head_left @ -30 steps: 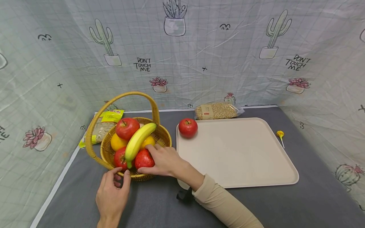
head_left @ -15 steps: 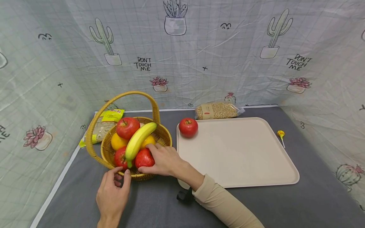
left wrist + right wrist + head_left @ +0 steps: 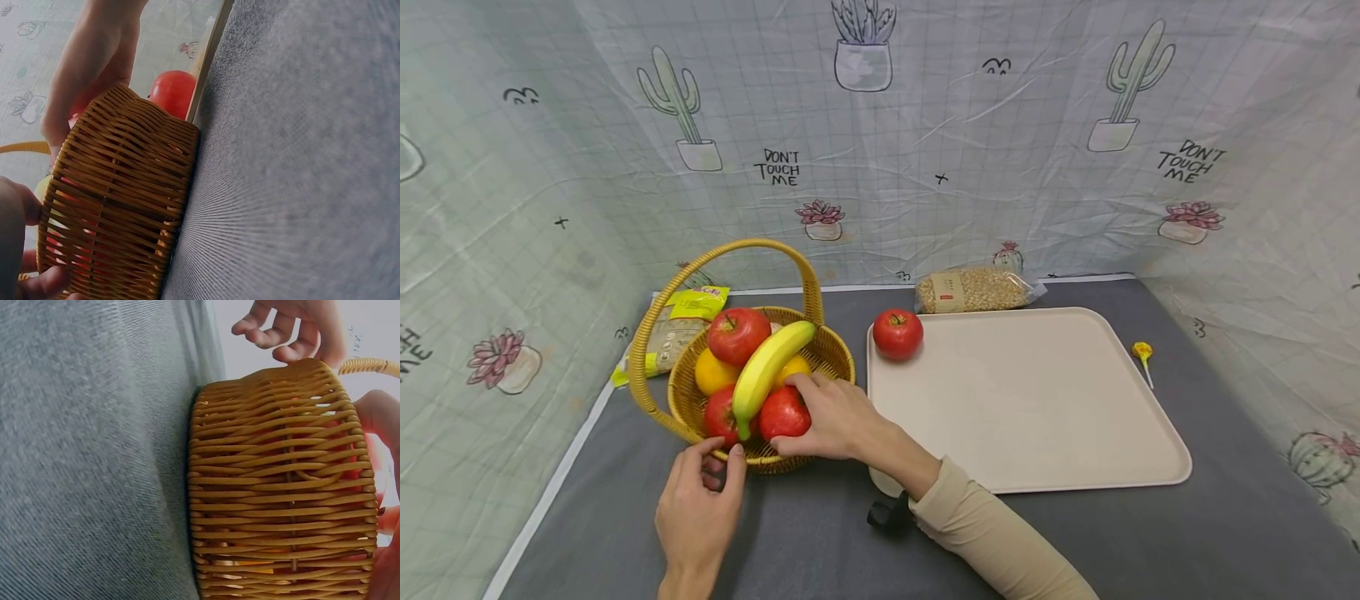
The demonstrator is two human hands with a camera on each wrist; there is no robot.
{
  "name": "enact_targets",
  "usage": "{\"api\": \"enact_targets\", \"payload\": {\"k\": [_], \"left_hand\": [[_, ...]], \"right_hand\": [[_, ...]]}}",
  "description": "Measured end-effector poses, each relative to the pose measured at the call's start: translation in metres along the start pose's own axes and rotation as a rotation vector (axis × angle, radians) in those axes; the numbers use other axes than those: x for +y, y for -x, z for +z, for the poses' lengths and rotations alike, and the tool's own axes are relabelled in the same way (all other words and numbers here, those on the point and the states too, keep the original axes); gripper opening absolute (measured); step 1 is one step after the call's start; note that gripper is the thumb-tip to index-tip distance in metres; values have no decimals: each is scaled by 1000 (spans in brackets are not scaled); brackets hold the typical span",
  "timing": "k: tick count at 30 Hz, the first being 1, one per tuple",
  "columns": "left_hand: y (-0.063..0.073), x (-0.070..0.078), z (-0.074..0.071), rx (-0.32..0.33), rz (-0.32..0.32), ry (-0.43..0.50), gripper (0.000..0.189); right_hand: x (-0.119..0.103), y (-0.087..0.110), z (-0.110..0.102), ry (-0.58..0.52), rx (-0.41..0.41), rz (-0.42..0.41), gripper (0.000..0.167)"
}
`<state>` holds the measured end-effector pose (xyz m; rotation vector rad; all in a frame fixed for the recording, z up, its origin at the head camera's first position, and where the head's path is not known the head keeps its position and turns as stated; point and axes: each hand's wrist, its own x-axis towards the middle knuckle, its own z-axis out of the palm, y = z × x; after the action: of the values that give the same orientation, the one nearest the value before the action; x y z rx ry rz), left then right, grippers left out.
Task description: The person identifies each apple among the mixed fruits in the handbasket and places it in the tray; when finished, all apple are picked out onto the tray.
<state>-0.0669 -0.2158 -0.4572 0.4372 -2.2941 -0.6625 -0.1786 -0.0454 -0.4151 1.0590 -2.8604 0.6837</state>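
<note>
Here, from the head view, the right hand [image 3: 833, 417] is curling its fingers round the front red apple [image 3: 783, 413] in the woven yellow wicker basket [image 3: 692, 404], near the grey table's left edge. The left hand [image 3: 700, 508] is pinching the basket's near rim, steadying it. A clean lift probably means drawing the apple out from under the yellow banana [image 3: 765, 370].

At the left wrist, fingertips are pressing the basket wall [image 3: 119, 206].

At the right wrist, the thumb is lying beside the weave [image 3: 281, 487].
</note>
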Motion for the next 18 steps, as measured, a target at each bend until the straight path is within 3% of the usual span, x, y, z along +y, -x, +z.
{"api": "enact_targets", "payload": {"k": [6,18], "left_hand": [[0,-1,0,-1,-7,8,22],[0,2,-2,-6,-11,1,22]], "right_hand": [[2,1,-6,-53,14,3,74],[4,2,-19,-50,35,-1,80]]}}
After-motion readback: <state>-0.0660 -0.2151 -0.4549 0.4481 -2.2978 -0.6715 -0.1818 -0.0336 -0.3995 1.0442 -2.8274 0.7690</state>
